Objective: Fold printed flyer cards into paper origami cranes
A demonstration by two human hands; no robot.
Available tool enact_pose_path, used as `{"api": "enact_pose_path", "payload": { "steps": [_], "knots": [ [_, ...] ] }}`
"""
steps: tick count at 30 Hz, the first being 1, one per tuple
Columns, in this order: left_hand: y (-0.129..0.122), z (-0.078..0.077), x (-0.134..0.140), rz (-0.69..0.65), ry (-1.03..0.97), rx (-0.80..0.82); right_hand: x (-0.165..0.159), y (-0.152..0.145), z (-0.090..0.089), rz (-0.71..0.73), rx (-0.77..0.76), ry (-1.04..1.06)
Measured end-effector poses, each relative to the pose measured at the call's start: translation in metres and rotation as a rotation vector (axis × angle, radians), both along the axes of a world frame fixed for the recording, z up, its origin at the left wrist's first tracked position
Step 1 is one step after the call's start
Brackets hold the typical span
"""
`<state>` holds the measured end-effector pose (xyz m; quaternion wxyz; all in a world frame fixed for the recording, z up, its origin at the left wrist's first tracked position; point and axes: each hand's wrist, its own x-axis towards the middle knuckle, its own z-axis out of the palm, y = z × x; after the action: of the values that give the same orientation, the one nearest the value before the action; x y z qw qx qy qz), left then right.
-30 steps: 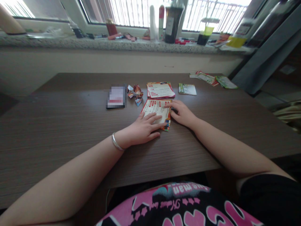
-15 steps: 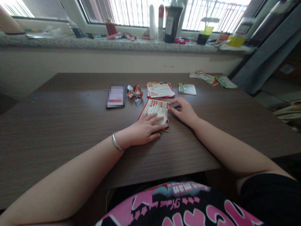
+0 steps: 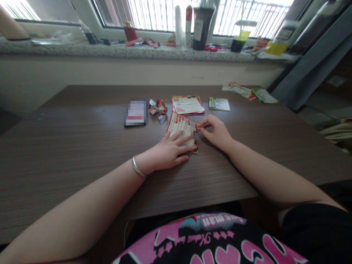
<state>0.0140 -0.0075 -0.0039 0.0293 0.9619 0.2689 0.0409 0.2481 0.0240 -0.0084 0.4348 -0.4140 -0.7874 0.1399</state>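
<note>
A printed paper leaflet [image 3: 178, 124] with a red edge and red labels lies on the brown desk in front of me. My left hand [image 3: 173, 149] rests flat across its lower part, fingers spread. At the paper's right edge, my right hand [image 3: 216, 131] pinches it between thumb and fingertips, and that edge is lifted and curled. Just beyond lies a stack of similar red-edged leaflets [image 3: 188, 105]. A folded paper shape [image 3: 158, 108] in brown and blue print sits left of that stack.
A dark-edged flat item [image 3: 135, 113], blurred out on top, lies on the left. Small green-and-white cards [image 3: 219, 104] are right of the stack, with more printed papers [image 3: 242, 91] at the back right. Bottles [image 3: 202, 27] and small items crowd the windowsill [image 3: 154, 53].
My right hand has lifted and curled the leaflet's right edge inward, and its far corner has risen. My left hand stays almost where it was.
</note>
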Motion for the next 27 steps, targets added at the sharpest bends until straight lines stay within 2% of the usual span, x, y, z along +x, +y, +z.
{"api": "enact_pose_path", "payload": {
  "steps": [9, 15, 18, 24, 27],
  "knots": [
    [-0.0008, 0.0003, -0.001, 0.053, -0.016, 0.03, -0.0052, -0.0047, -0.0023, -0.008, -0.136, 0.132],
    [-0.0019, 0.0057, -0.0018, 0.151, -0.023, 0.067, -0.0056, -0.0036, -0.0024, 0.01, -0.206, 0.181],
    [-0.003, 0.0056, -0.0018, 0.198, -0.023, 0.094, -0.0049, -0.0046, -0.0017, 0.016, -0.191, 0.133],
    [-0.005, 0.0038, 0.0002, 0.26, -0.014, 0.151, -0.0033, -0.0098, 0.0031, 0.054, -0.037, -0.057],
    [-0.005, 0.0067, 0.0016, 0.262, -0.012, 0.196, -0.0028, -0.0114, 0.005, 0.083, -0.017, -0.122]
  ]
}}
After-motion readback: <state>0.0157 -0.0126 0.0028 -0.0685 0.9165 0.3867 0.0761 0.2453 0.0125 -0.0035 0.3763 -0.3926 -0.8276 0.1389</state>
